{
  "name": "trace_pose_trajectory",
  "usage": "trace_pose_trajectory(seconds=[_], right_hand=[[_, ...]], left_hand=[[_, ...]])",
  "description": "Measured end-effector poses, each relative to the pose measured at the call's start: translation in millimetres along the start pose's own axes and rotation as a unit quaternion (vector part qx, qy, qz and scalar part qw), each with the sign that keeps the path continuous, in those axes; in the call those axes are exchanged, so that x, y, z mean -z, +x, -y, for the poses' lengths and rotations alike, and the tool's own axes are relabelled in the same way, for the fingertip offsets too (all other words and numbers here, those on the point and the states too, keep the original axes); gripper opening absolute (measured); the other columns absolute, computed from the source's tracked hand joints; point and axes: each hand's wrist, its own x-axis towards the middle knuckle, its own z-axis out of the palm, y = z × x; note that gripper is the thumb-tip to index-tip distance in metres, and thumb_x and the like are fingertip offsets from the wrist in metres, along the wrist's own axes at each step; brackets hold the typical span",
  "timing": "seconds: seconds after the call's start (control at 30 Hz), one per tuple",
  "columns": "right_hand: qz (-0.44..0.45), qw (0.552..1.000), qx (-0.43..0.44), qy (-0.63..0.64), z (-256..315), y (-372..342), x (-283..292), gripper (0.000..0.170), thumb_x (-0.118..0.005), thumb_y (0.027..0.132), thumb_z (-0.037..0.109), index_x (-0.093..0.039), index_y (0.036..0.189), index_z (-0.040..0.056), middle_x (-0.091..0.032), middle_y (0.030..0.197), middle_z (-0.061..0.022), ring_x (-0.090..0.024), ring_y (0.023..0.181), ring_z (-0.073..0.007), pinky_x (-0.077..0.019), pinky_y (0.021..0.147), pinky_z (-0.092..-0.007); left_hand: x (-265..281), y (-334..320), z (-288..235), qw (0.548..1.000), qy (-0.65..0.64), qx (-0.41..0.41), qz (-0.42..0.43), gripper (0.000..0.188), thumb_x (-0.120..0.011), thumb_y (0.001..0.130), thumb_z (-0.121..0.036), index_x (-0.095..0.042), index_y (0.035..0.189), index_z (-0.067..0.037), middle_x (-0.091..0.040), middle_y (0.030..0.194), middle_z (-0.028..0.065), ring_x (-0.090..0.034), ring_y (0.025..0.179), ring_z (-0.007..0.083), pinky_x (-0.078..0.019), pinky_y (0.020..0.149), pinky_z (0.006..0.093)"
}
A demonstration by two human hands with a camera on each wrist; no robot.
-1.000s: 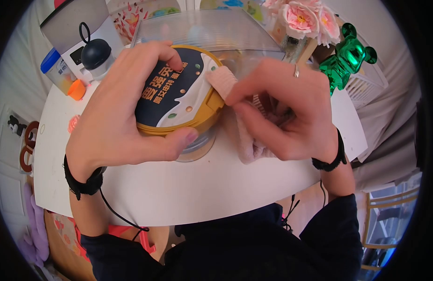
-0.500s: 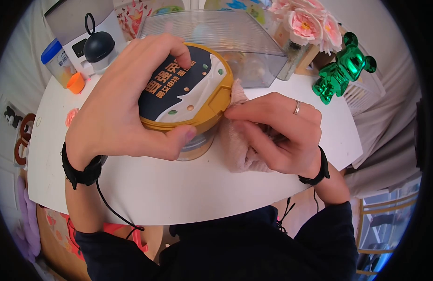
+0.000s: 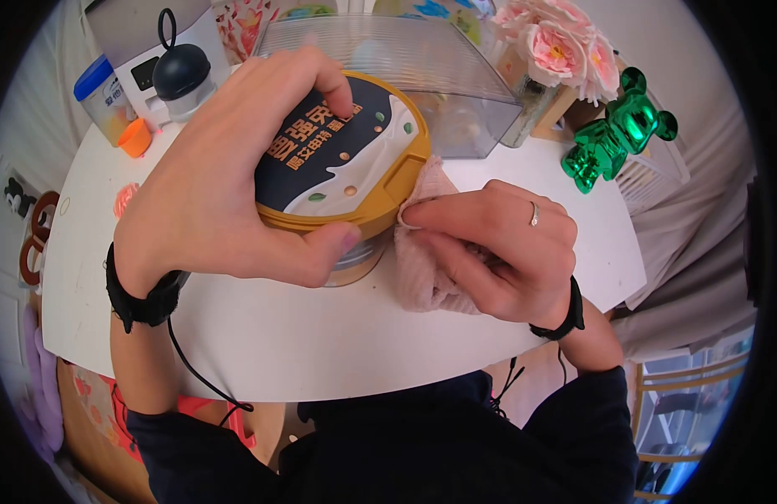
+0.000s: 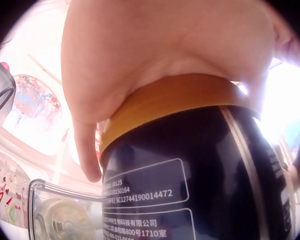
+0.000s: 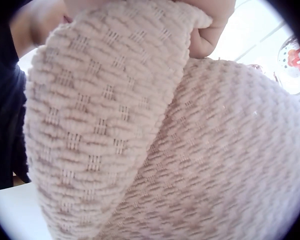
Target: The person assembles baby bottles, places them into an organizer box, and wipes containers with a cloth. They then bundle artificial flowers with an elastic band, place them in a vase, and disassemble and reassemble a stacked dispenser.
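A round can [image 4: 190, 175] with a gold-rimmed lid [image 3: 329, 155] stands on the white table; dark print and a cream swirl cover the lid's top. My left hand [image 3: 208, 172] grips it from the left, thumb at the near rim and fingers reaching over the lid. In the left wrist view the palm lies close against the gold rim. On the right, my right hand [image 3: 510, 248] pinches a pale pink textured cloth [image 3: 426, 273] between thumb and forefinger, right at the lid's rim by its tab. That cloth [image 5: 110, 105] fills most of the right wrist view.
Behind the can stands a clear ribbed box [image 3: 455, 118]. A shiny green bear figure [image 3: 615, 134] and pink flowers [image 3: 556, 50] are at back right. A dark-domed bottle [image 3: 183, 80], an orange cup [image 3: 135, 137] and a blue-lidded jar [image 3: 99, 88] stand at back left.
My right hand has come down and toward me, bringing the cloth from over the lid's right edge to the side of its rim. The left hand keeps its grip on the can.
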Motion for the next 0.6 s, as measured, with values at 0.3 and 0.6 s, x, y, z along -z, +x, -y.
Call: trace_pose_trajectory(seconds=[0.3, 0.6], right_hand=[[0.008, 0.992, 0.077, -0.103, 3, 8, 3, 0.033, -0.076, 0.072, -0.003, -0.082, 0.102, 0.0073, -0.063, 0.065, -0.0023, -0.058, 0.051, -0.0163, -0.0435, 0.046, -0.029], [-0.009, 0.989, 0.074, -0.128, 9, 15, -1, 0.029, -0.075, 0.07, -0.001, -0.081, 0.097, 0.0088, -0.054, 0.06, -0.0007, -0.053, 0.047, -0.0164, -0.04, 0.044, -0.0304]], left_hand=[[-1, -1, 3, 1.0, -0.02, -0.009, 0.006, 0.08, -0.074, 0.054, -0.023, -0.053, 0.129, -0.002, -0.056, 0.136, 0.0199, -0.057, 0.129, 0.0346, -0.0437, 0.114, 0.0388], [1, -1, 6, 0.999, -0.021, -0.025, 0.008, 0.079, -0.075, 0.055, -0.022, -0.054, 0.128, -0.003, -0.056, 0.135, 0.0193, -0.055, 0.135, 0.0354, -0.0418, 0.117, 0.041]])
